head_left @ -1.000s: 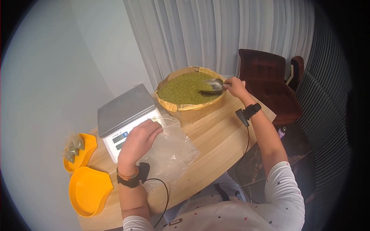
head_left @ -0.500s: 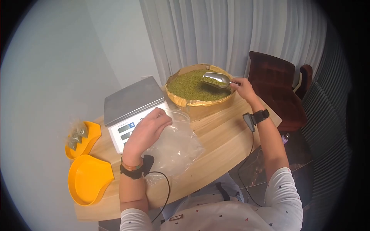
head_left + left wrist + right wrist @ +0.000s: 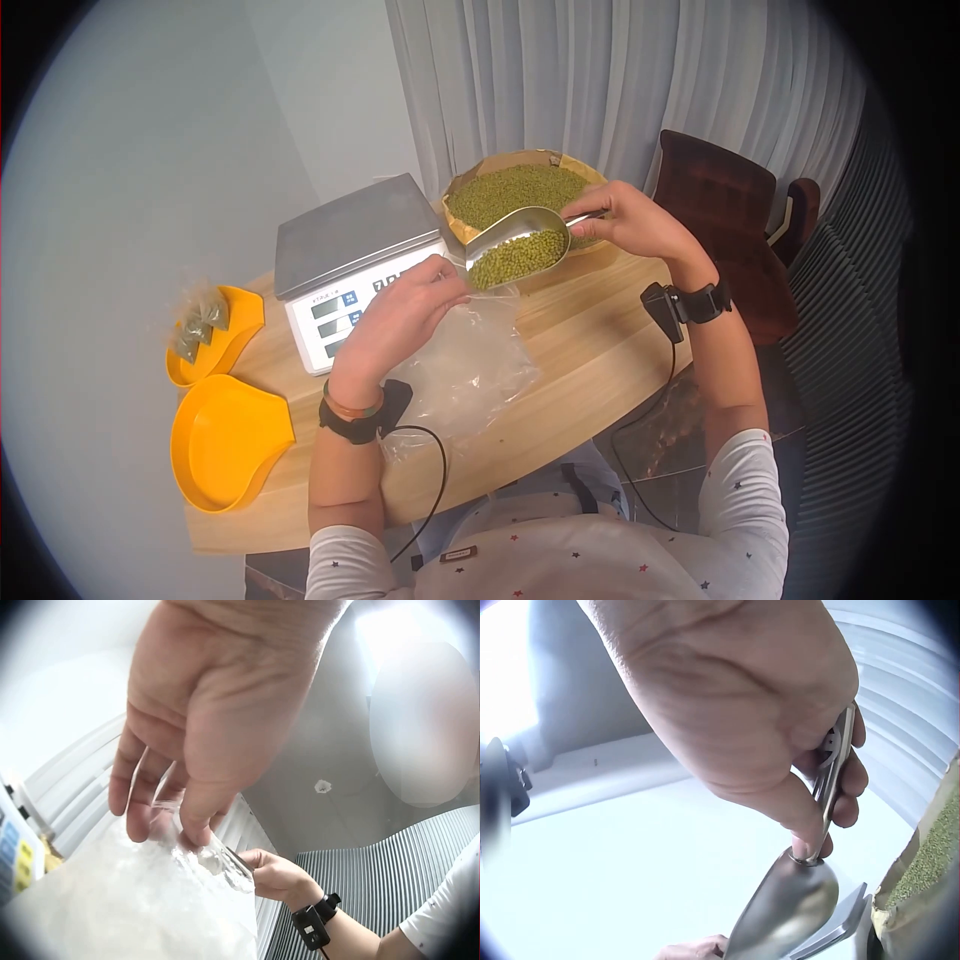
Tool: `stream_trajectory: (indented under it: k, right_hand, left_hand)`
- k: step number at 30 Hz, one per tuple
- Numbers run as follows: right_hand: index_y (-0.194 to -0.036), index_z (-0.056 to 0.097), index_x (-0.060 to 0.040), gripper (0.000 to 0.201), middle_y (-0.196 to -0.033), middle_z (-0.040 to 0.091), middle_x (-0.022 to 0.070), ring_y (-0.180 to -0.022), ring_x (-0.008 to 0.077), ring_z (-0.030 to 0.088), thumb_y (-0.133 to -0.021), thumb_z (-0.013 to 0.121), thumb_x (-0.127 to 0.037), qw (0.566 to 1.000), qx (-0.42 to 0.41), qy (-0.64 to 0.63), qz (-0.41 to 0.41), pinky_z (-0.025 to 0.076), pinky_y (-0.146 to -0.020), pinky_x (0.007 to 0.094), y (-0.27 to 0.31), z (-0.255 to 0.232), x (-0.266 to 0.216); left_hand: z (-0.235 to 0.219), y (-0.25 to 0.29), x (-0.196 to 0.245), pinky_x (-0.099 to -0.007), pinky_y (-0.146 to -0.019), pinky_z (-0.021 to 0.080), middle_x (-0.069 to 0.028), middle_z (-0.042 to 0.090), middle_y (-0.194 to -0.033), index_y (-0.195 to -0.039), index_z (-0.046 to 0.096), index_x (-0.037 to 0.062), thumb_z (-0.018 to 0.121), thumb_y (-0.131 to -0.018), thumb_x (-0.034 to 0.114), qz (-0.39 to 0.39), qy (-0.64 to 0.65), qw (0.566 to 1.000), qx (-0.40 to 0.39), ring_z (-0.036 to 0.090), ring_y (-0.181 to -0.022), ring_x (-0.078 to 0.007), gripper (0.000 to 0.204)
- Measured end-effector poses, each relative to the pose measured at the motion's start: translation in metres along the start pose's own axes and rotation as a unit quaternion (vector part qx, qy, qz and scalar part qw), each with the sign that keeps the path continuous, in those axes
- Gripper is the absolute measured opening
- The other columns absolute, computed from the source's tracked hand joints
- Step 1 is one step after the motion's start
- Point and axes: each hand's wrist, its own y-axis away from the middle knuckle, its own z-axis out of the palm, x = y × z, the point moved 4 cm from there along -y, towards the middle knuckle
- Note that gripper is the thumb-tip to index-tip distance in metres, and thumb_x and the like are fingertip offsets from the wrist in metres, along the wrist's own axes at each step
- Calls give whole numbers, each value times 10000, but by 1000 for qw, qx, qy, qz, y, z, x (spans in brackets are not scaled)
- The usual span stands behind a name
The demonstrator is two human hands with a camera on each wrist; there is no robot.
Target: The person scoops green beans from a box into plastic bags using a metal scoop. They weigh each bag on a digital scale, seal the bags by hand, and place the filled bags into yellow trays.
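Observation:
My right hand (image 3: pixel 640 222) grips the handle of a metal scoop (image 3: pixel 548 222) heaped with green beans (image 3: pixel 518 258); in the right wrist view the fingers wrap the handle (image 3: pixel 831 780) and the scoop's underside (image 3: pixel 787 904) shows. The scoop's front edge is close beside my left hand (image 3: pixel 405 315), at the mouth of a clear plastic bag (image 3: pixel 470 370). In the left wrist view my left hand (image 3: pixel 217 712) pinches the bag's rim (image 3: pixel 176 825) between thumb and fingers. Whether the scoop touches the bag is unclear.
Behind the scoop stands a taped box (image 3: pixel 462 226) of green beans. A weighing scale (image 3: pixel 350 235) is at the back left. Two yellow trays (image 3: pixel 225 440) lie at the left, the farther holding small filled bags (image 3: pixel 205 318). A dark red chair (image 3: pixel 715 200) stands at the right.
My right hand has lifted the scoop out of the box, full of beans, and brought it left and nearer, beside my left hand. The left hand keeps its hold on the bag.

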Motion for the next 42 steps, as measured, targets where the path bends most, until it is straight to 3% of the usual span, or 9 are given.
stream_trajectory:
  k: [4,6,12,17,19,23,27,37,42]
  right_hand:
    - [-1050,741,-57,222,-856,666,105,-853,278,610,-839,724,-124,990,-8,142,-12,461,-812,382,-5,6,-35]
    - [-1027,753,-75,204,-848,637,89,-917,271,577,-831,715,-113,963,30,251,-89,402,-876,386,-1,12,-52]
    - [-1006,757,-83,177,-844,637,87,-944,258,569,-838,703,-105,960,58,252,-107,358,-905,371,-1,9,-57]
    - [-1012,756,-80,192,-817,642,105,-946,283,582,-829,712,-119,958,105,266,18,365,-890,397,-12,-17,5]
    - [-966,766,-87,163,-833,647,99,-943,282,584,-822,692,-80,916,176,353,72,366,-856,406,-10,-24,42]
    - [-879,764,-92,152,-845,650,93,-936,278,585,-782,665,-30,862,222,453,50,367,-828,411,-9,-16,96]
    - [-887,769,-102,192,-858,645,93,-961,274,578,-734,677,-31,844,164,506,66,374,-842,428,-14,12,125]
    - [-1023,774,-126,221,-933,724,159,-929,291,666,-810,722,-94,927,140,235,257,413,-862,394,2,12,181]
    - [-1067,736,2,219,-863,727,66,-746,139,626,-860,708,-65,950,209,-73,222,497,-691,328,8,10,202]
  left_hand:
    - [0,1,-1,-370,-761,488,-108,584,-969,-972,655,-1,651,-876,53,-9,-5,1000,-8,601,-868,-291,111]
    - [-2,1,0,-373,-754,488,-112,589,-957,-969,657,-3,652,-877,54,-10,-9,1000,-3,604,-857,-295,109]
    - [-5,3,0,-370,-743,486,-114,596,-933,-973,660,-4,658,-882,70,-4,-14,1000,-6,606,-835,-307,117]
    - [-4,5,-5,-368,-734,489,-117,605,-907,-963,680,1,664,-888,90,-15,-17,1000,-5,616,-823,-303,117]
    - [-5,5,-4,-368,-730,490,-117,608,-896,-958,688,4,665,-890,96,-16,-18,1000,-3,618,-816,-301,117]
    - [-6,6,-4,-371,-717,489,-116,608,-879,-955,698,11,667,-892,105,-21,-18,1000,-8,616,-798,-302,117]
    - [-5,5,-6,-374,-714,488,-120,608,-877,-953,696,14,665,-896,113,-23,-19,999,-16,613,-798,-309,119]
    - [-5,5,-8,-386,-732,490,-131,614,-912,-955,686,13,654,-913,126,-19,-13,1000,-9,612,-820,-329,125]
    - [-5,6,-8,-385,-738,489,-130,608,-939,-945,676,4,646,-920,130,-35,0,999,-8,610,-832,-326,132]
